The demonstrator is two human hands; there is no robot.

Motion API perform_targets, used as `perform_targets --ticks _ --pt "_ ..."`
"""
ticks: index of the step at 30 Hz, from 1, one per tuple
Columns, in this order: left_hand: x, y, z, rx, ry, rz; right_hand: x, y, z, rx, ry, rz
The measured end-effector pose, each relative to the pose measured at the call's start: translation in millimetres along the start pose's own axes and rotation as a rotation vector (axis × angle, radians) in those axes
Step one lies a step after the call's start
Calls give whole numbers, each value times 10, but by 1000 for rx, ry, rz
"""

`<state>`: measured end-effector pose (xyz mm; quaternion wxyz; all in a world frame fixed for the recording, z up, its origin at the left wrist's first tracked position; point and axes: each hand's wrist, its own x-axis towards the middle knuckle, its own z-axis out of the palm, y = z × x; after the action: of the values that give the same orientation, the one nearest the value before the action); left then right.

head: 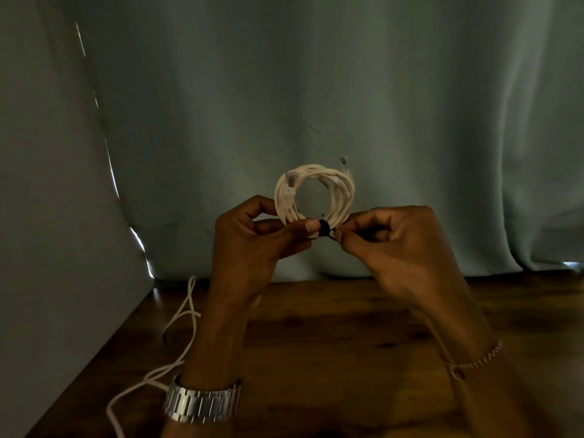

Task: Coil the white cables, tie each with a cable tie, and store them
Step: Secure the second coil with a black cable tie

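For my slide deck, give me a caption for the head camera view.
Left hand holds a coiled white cable while the right hand pinches its black cable tie.

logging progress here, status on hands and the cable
Left hand grips the coiled white cable, held above the table. Right hand pinches the black cable tie round the coil. Second white cable loose on the table, uncoiled.

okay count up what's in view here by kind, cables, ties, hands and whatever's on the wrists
White cables: 2, the coiled cable held up and the loose cable on the table
Black cable tie: 1
Hands: 2, left hand, right hand
Wristwear: 2, metal watch, bracelet
Total: 7
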<state>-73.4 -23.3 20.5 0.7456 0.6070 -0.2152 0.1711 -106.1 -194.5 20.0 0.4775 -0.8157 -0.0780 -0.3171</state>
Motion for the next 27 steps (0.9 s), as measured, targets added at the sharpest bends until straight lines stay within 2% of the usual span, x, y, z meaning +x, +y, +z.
perform_targets --ticks 5,9,16,20,22,27 --pt "-1 -3 -6 13 -22 18 -13 -22 -20 -9 -25 19" --pt "-6 -27 14 12 -24 13 0 -1 23 24 42 74" --pt "-3 -1 16 -14 -16 -35 0 7 57 174 164 28" --pt "-4 4 25 -48 12 -70 1 35 83 259 166 -5" --pt "-4 8 35 -89 43 -98 -2 44 99 206 175 -49" --pt "10 -22 48 -165 125 -146 -1 60 130 135 53 -101"
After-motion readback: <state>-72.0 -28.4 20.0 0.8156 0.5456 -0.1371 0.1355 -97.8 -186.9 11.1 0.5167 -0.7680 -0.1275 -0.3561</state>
